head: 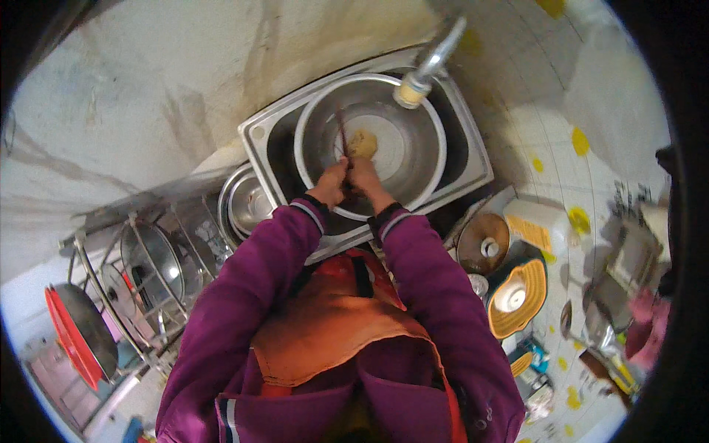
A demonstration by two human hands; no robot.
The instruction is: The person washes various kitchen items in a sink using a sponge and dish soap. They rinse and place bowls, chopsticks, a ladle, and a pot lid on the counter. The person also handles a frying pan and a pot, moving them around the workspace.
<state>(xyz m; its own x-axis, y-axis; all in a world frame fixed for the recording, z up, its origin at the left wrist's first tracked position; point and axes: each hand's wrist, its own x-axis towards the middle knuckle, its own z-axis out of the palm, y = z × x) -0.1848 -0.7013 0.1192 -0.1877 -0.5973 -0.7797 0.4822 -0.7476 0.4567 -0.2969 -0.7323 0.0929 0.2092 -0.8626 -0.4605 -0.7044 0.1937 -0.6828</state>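
Note:
Both hands are together over a large round steel basin [302,144] that sits in a stainless steel sink [257,124]. A thin reddish-brown stick-like thing [342,130] runs up from the fingertips of my left hand [331,184]. Just beyond my right hand [364,176] is a rough yellowish lump [364,143], and the fingers bend around its near side. Blur hides the exact grip of the fingers and what the lump is. Over the basin's far right rim reaches a metal faucet [429,72] with a yellowish end.
Left of the sink are nested steel bowls [252,202] and a wire dish rack [133,266] with pans and lids. A red-rimmed pan [77,335] leans at its outer end. To the right are a brown lid [483,243], a yellow ridged dish [520,299] and a white plastic container [537,224].

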